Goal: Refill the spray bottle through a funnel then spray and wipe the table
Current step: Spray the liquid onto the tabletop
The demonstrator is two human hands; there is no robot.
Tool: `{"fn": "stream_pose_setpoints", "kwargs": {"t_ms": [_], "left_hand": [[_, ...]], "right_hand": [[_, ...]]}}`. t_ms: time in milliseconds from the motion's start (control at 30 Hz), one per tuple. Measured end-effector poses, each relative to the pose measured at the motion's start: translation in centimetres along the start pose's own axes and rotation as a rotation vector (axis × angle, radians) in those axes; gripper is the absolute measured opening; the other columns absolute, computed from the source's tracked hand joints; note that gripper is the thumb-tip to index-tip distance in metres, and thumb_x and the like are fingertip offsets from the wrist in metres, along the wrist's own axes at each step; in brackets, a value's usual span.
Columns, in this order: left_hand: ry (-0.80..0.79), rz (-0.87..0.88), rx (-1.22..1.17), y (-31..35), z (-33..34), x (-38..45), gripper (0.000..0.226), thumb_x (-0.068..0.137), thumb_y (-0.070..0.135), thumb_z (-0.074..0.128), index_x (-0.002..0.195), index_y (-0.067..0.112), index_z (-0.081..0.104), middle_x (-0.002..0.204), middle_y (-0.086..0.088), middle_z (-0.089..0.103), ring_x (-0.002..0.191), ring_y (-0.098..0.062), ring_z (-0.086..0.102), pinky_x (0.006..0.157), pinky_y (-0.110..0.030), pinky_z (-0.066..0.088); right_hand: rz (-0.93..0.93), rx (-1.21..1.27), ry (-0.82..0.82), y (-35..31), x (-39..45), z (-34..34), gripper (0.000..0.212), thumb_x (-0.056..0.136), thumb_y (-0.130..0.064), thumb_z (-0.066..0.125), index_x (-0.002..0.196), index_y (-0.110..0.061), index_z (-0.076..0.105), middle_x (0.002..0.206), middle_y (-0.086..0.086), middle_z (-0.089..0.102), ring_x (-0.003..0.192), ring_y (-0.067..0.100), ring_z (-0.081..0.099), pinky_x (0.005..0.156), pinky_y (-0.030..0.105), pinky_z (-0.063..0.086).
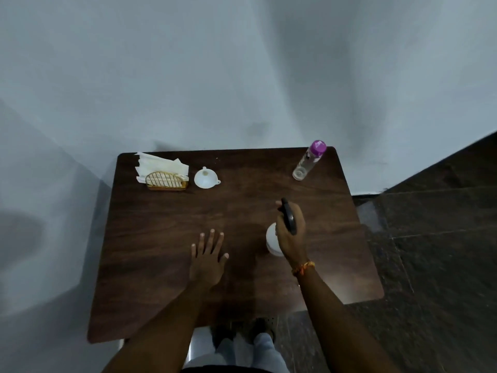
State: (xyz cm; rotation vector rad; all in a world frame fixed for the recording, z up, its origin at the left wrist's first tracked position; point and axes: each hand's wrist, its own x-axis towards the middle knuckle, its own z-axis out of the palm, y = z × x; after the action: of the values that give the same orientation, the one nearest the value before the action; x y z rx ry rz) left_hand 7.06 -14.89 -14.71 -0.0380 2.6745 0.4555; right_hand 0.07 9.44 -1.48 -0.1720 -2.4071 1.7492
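A white spray bottle point(272, 239) with a black trigger head stands right of the middle of the dark wooden table point(161, 219). My right hand point(291, 232) grips its neck and black head from above. My left hand point(207, 258) lies flat on the tabletop to the left of the bottle, fingers spread and holding nothing. A white funnel point(205, 178) sits mouth-up at the back of the table. A clear bottle with a purple cap point(309, 160) stands at the back right corner.
A woven holder with white paper napkins point(161, 170) stands at the back left, beside the funnel. A pale wall rises behind the table. Dark tiled floor point(430, 238) lies to the right. My legs and feet show under the near edge.
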Motion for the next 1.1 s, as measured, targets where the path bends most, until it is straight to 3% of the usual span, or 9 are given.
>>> {"fn": "stream_pose_setpoints", "kwargs": {"t_ms": [67, 167, 333, 467, 633, 767, 833, 933, 1100], "left_hand": [[0.004, 0.004, -0.009, 0.0, -0.1, 0.0, 0.075, 0.094, 0.066, 0.002, 0.164, 0.039, -0.002, 0.171, 0.008, -0.013, 0.159, -0.026, -0.011, 0.127, -0.054, 0.000], [0.000, -0.003, 0.000, 0.1, -0.1, 0.0, 0.075, 0.093, 0.067, 0.002, 0.163, 0.040, -0.006, 0.170, 0.008, -0.016, 0.159, -0.026, -0.014, 0.126, -0.051, -0.004], [0.002, -0.002, 0.006, -0.3, 0.3, 0.3, 0.072, 0.096, 0.066, 0.006, 0.161, 0.042, -0.009, 0.170, 0.010, -0.019, 0.159, -0.025, -0.017, 0.126, -0.051, -0.006], [0.021, -0.008, 0.010, -0.7, 1.1, 0.8, 0.069, 0.101, 0.062, 0.020, 0.164, 0.040, 0.001, 0.173, 0.009, -0.011, 0.159, -0.026, -0.011, 0.127, -0.055, 0.003], [0.016, -0.010, 0.029, -0.7, 1.6, 1.0, 0.070, 0.103, 0.061, 0.022, 0.163, 0.041, -0.006, 0.172, 0.009, -0.017, 0.159, -0.026, -0.018, 0.125, -0.050, -0.009], [0.026, -0.022, 0.031, -0.7, 1.8, 1.0, 0.071, 0.103, 0.060, 0.029, 0.165, 0.039, 0.003, 0.174, 0.006, -0.005, 0.160, -0.028, -0.006, 0.123, -0.045, -0.015], [0.043, -0.018, 0.025, -0.8, 2.0, 1.1, 0.070, 0.103, 0.059, 0.029, 0.165, 0.040, 0.001, 0.174, 0.007, -0.008, 0.160, -0.027, -0.009, 0.123, -0.046, -0.015], [0.053, -0.016, 0.009, -0.8, 2.0, 1.1, 0.070, 0.103, 0.059, 0.027, 0.164, 0.041, -0.002, 0.173, 0.008, -0.012, 0.160, -0.026, -0.014, 0.124, -0.050, -0.009], [0.049, -0.019, 0.003, -0.7, 2.1, 1.0, 0.070, 0.103, 0.060, 0.028, 0.164, 0.041, -0.002, 0.174, 0.008, -0.010, 0.160, -0.026, -0.011, 0.123, -0.046, -0.014]], "right_hand": [[-0.036, 0.031, 0.024, 0.4, 3.2, 1.5, 0.035, 0.096, -0.014, 0.062, 0.130, -0.019, 0.061, 0.115, 0.010, 0.062, 0.094, 0.042, 0.064, 0.077, 0.061, 0.058], [-0.053, 0.046, 0.032, 0.6, 7.6, 4.0, 0.037, 0.094, -0.013, 0.063, 0.128, -0.026, 0.060, 0.111, 0.014, 0.060, 0.092, 0.040, 0.064, 0.076, 0.064, 0.054], [-0.048, 0.092, 0.015, 0.7, 14.1, 8.1, 0.033, 0.091, -0.014, 0.062, 0.119, -0.031, 0.060, 0.101, 0.013, 0.059, 0.083, 0.036, 0.063, 0.072, 0.063, 0.053], [-0.007, 0.120, 0.008, 1.6, 17.4, 11.1, 0.030, 0.088, -0.014, 0.063, 0.114, -0.028, 0.059, 0.094, 0.018, 0.059, 0.077, 0.042, 0.061, 0.068, 0.062, 0.053], [-0.020, 0.100, 0.007, 2.0, 18.9, 13.5, 0.035, 0.089, -0.016, 0.063, 0.109, -0.044, 0.060, 0.104, 0.022, 0.058, 0.088, 0.040, 0.062, 0.079, 0.061, 0.054], [-0.062, 0.014, 0.050, 2.1, 19.8, 14.4, 0.046, 0.088, -0.012, 0.061, 0.107, -0.054, 0.059, 0.108, 0.018, 0.059, 0.089, 0.036, 0.061, 0.080, 0.053, 0.053], [-0.052, 0.004, 0.049, 2.6, 19.9, 14.5, 0.044, 0.088, -0.011, 0.062, 0.116, -0.045, 0.061, 0.110, 0.019, 0.058, 0.091, 0.032, 0.062, 0.081, 0.054, 0.055], [-0.045, -0.028, 0.008, 4.4, 19.5, 14.5, 0.053, 0.089, -0.005, 0.067, 0.141, -0.007, 0.056, 0.127, 0.018, 0.058, 0.113, 0.028, 0.063, 0.096, 0.047, 0.055], [0.111, -0.134, -0.133, 5.8, 18.8, 13.1, 0.075, 0.084, -0.026, 0.080, 0.151, -0.016, 0.048, 0.141, 0.007, 0.059, 0.128, 0.023, 0.060, 0.109, 0.046, 0.052]]}}
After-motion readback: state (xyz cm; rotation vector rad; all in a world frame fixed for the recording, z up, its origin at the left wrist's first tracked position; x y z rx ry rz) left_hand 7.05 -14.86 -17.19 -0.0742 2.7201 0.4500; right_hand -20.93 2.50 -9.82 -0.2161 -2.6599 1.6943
